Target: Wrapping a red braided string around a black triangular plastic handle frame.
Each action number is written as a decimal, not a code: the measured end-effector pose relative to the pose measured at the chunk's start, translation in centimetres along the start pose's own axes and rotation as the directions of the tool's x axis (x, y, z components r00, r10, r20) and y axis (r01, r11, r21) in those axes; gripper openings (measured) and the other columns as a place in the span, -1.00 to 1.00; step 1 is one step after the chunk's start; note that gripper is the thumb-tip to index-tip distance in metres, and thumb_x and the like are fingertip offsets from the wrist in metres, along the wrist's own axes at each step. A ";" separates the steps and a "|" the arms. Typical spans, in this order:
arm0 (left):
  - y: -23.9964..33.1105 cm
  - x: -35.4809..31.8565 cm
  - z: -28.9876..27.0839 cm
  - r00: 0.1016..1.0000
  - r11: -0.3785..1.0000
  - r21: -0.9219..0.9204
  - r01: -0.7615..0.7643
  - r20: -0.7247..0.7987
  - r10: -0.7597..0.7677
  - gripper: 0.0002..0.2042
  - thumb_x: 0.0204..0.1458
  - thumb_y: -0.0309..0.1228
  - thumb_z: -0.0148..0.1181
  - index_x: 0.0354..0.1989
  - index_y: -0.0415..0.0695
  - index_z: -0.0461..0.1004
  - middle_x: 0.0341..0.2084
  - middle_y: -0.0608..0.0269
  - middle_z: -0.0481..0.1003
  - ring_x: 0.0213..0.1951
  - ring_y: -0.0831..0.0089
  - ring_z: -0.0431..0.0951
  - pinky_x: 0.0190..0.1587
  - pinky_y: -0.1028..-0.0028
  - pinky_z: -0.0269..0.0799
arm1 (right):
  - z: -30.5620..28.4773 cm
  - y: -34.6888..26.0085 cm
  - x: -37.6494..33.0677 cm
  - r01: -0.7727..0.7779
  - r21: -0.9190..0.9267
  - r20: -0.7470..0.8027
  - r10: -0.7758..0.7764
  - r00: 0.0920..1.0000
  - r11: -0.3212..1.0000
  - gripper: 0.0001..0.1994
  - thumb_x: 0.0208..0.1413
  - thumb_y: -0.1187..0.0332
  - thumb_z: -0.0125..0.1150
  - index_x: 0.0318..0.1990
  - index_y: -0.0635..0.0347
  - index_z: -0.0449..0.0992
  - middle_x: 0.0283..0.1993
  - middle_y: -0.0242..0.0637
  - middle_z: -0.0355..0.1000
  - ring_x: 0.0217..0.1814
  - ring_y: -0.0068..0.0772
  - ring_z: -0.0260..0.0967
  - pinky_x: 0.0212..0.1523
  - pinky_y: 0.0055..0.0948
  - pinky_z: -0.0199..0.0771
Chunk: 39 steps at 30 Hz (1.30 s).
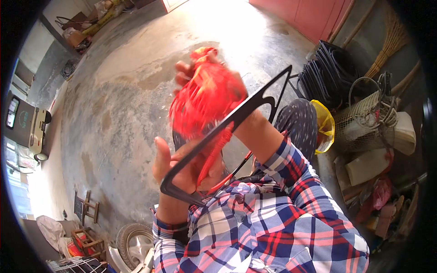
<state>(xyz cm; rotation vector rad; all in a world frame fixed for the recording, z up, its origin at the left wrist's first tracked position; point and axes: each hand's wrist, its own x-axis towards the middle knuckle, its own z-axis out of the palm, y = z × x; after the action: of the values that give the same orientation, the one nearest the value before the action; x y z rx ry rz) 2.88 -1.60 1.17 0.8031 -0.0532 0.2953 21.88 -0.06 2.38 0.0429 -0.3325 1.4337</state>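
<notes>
A black frame [207, 139] with a long flat bar and curved braces slants across my lap, one end by my shirt and the other up to the right. Red cord [214, 154] is wound along part of it. Under the bar, my left hand [182, 176] is closed around the corded part, its thumb sticking up. My right hand [237, 85] grips a thick bundle of red cord [202, 98] above the frame; fingers curl round its far side. The bundle is blurred by motion and hides much of that hand.
Several similar black frames [330, 70] are stacked at the right, near a yellow-rimmed container [324, 127], a wire mesh roll [364, 118] and a straw broom [389, 41]. At the lower left are a wheel [135, 241] and small wooden stools [86, 243]. A vehicle [29, 123] stands far left.
</notes>
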 end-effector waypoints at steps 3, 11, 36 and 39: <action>0.7 0.2 -0.5 0.999 1.000 -0.020 -0.010 -0.035 0.009 -0.03 0.02 0.48 -0.32 0.32 -0.17 0.21 -0.65 0.14 0.27 -0.78 0.51 0.14 -0.78 0.55 0.02 | -3.4 -1.0 0.1 -0.006 0.109 0.176 -0.014 0.984 0.994 -0.60 0.26 0.02 0.03 -0.04 0.19 0.45 -0.08 -0.09 0.53 -0.11 -0.09 0.53 -0.11 -0.01 0.56; 1.9 -1.0 -2.7 0.988 0.986 -0.141 -0.086 -0.141 0.066 -0.14 0.10 0.37 -0.22 0.34 -0.13 0.19 -0.65 0.21 0.21 -0.78 0.56 0.10 -0.80 0.62 -0.02 | -6.5 2.1 -4.6 0.238 -0.712 0.109 -0.231 0.967 0.660 -0.60 0.28 0.02 -0.03 -0.06 0.20 0.41 -0.30 -0.19 0.50 -0.17 -0.15 0.48 0.00 -0.16 0.46; 3.5 -3.7 -4.9 0.932 0.966 0.062 -0.250 -0.255 0.257 -0.39 0.25 -0.03 -0.03 0.39 -0.06 0.09 -0.65 0.27 0.22 -0.77 0.57 0.15 -0.82 0.63 0.01 | -0.5 -1.5 -9.2 0.128 -0.350 0.146 -0.082 0.986 0.928 -0.57 0.41 0.02 -0.26 -0.01 0.22 0.34 -0.67 -0.48 0.16 -0.74 -0.58 0.01 -0.42 -0.48 0.23; 3.5 -4.0 -5.5 0.933 0.969 0.083 -0.231 -0.262 0.245 -0.42 0.26 -0.22 0.01 0.42 -0.03 0.03 -0.64 0.26 0.22 -0.77 0.57 0.16 -0.84 0.63 0.03 | -0.7 0.3 -10.4 0.042 -0.539 0.057 -0.013 0.998 0.841 -0.65 0.36 0.10 -0.09 -0.02 0.24 0.33 -0.68 -0.49 0.14 -0.76 -0.65 -0.05 -0.49 -0.52 0.14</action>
<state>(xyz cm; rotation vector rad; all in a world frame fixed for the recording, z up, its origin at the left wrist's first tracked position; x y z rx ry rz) -2.31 3.67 -0.78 0.8018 0.1154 0.6372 20.67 -9.85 -0.94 -0.3771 -0.7689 1.2662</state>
